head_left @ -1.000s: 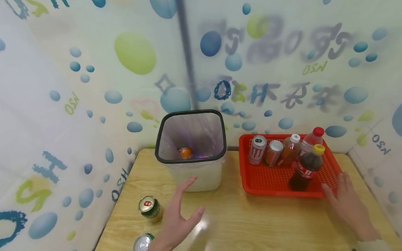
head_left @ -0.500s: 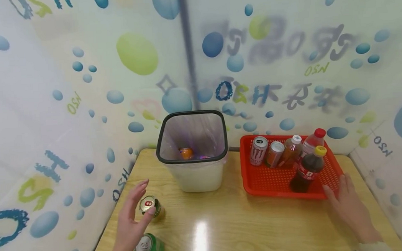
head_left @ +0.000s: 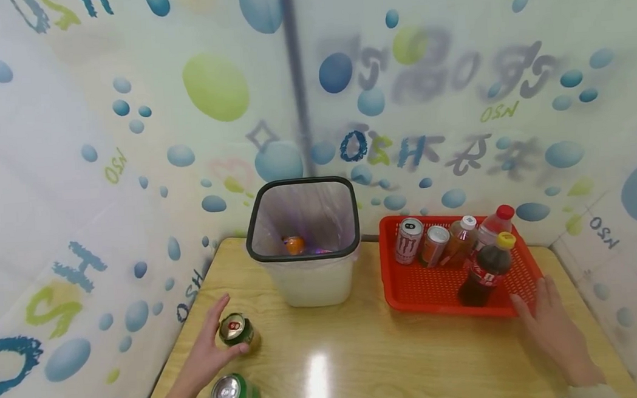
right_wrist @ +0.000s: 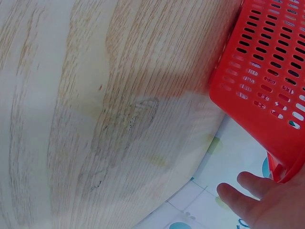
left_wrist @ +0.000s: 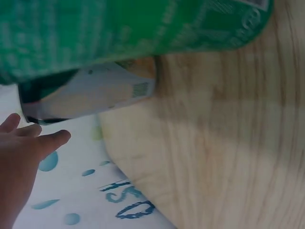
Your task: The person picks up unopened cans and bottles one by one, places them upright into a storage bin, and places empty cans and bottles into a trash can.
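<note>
My left hand (head_left: pixel 203 352) reaches around a dark green can (head_left: pixel 236 330) at the table's left, thumb and fingers spread on either side of its top. The left wrist view has the fingertips just beyond that can's (left_wrist: pixel 95 95) top end. A bright green can (head_left: pixel 236 397) stands nearer, beside the left wrist. My right hand (head_left: pixel 553 331) is at the front right corner of a red perforated basket (head_left: pixel 440 308), fingers extended along its side. Seen from the right wrist, fingertips sit right below the basket's (right_wrist: pixel 257 114) rim.
A white lined bin (head_left: pixel 313 284) with a black rim stands at the back, an orange item (head_left: pixel 294 244) inside. The basket holds a pink can (head_left: pixel 407 242), an orange can (head_left: pixel 434 245), a cola bottle (head_left: pixel 486 274) and other bottles. Patterned walls border the table.
My left hand has moved left from in front of the bin, then slightly down to the dark green can. The bright green can has come into fuller view. The right hand stays at the basket.
</note>
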The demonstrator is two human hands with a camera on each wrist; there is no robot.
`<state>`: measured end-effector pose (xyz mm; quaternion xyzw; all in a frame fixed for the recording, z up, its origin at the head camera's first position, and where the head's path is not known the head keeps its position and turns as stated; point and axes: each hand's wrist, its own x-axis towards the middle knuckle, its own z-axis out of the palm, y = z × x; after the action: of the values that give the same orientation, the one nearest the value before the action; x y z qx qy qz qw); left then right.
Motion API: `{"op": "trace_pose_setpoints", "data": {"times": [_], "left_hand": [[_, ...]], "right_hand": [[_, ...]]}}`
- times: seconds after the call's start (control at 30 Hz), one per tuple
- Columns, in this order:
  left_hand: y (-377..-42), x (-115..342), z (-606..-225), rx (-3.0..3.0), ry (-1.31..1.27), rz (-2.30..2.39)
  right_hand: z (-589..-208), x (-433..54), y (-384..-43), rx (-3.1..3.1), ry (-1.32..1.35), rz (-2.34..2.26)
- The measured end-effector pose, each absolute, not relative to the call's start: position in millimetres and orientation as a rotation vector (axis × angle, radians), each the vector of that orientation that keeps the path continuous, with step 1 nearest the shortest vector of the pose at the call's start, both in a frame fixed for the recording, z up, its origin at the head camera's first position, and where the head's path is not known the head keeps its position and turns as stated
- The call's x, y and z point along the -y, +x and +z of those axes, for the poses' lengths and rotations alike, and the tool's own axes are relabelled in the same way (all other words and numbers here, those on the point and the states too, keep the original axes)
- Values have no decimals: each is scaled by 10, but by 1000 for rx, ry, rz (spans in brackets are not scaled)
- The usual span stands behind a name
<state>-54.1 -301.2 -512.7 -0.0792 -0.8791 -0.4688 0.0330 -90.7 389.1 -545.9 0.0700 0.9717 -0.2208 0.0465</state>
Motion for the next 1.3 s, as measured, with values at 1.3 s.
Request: {"op": "trace_pose_setpoints", "data": {"times": [1.3], "left_hand": [[-696,3101,-5444,2851,-33,-1199]], "right_hand": [[-5549,-3903,-890,-3030,167,-707]]}}
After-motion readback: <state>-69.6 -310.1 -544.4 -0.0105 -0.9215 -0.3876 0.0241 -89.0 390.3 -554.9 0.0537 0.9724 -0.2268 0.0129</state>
